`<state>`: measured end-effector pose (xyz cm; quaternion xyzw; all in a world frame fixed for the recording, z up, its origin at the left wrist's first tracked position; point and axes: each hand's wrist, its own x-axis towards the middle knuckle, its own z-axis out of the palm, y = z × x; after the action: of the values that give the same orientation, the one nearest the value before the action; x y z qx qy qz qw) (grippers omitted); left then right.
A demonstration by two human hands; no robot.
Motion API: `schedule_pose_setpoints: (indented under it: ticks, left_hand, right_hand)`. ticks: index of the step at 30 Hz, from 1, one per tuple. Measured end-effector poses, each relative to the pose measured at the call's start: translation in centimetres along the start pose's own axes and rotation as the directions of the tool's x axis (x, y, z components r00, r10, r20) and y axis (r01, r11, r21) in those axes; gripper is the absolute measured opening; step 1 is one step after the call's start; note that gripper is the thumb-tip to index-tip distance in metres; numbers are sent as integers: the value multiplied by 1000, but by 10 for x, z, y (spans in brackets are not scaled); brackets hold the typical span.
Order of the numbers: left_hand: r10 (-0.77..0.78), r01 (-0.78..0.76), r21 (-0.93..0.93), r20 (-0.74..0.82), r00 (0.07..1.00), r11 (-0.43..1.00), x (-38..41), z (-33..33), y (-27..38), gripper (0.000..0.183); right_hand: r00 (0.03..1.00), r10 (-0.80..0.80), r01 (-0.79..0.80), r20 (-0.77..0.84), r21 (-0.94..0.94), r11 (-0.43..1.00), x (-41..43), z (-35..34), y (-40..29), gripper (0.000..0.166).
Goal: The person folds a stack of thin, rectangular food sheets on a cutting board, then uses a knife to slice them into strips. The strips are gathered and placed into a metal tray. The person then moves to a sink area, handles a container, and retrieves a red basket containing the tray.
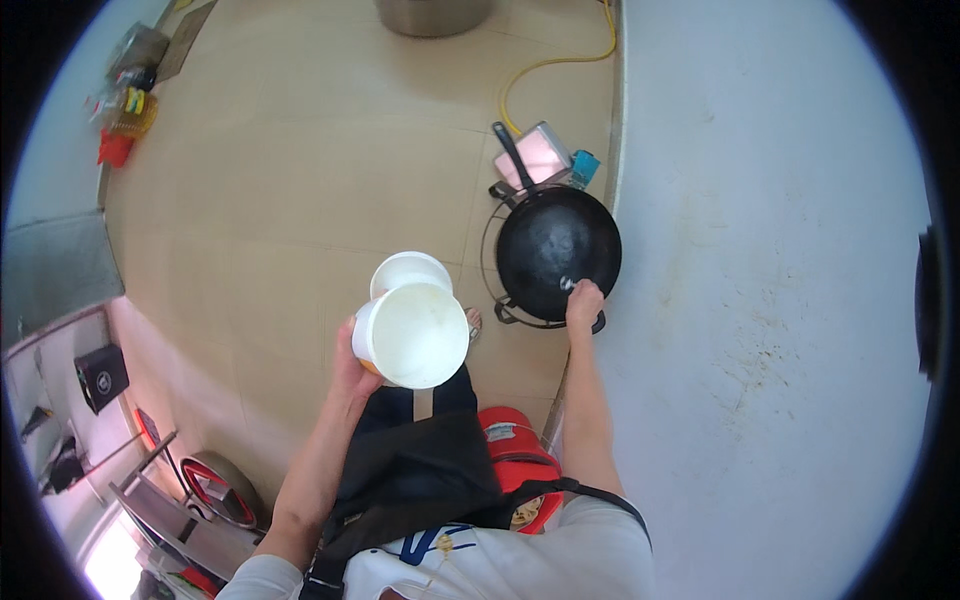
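Note:
My left hand [355,360] grips a white plastic tub [420,337], its mouth facing up toward me. Behind it is another white round piece [411,268], a second tub or a lid; which one I cannot tell. My right hand [586,306] is closed over the near rim of a black wok [559,247]. A small shiny metal piece [568,283] shows at its fingertips, perhaps a spoon's end, mostly hidden by the fingers. The wok has a long black handle [513,154] pointing away from me and rests on a round metal stand [486,259].
A white wall [750,262] rises close on my right. Beyond the wok lie a pink-topped box [536,154], a blue packet [584,168] and a yellow hose [517,75]. Red buckets [514,431] stand beside my leg. A metal pot [433,15] is ahead; oil bottles [131,111] stand far left.

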<state>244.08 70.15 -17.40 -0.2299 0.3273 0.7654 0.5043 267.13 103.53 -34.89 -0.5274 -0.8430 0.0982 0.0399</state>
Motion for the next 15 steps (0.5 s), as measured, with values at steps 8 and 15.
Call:
schedule_pose_setpoints:
  ticks: [8,15]
  left_hand:
    - [102,-94,-129,55,993,987,-81,-72,73,62]
    - [334,-292,-193,240,912,937,-194,-134,202,61]
  right_hand:
    - [975,223,-106,14,907,407,-90,-184,-184,13]
    - [876,-467,70,119,927,369,-265,-320,-459,10]
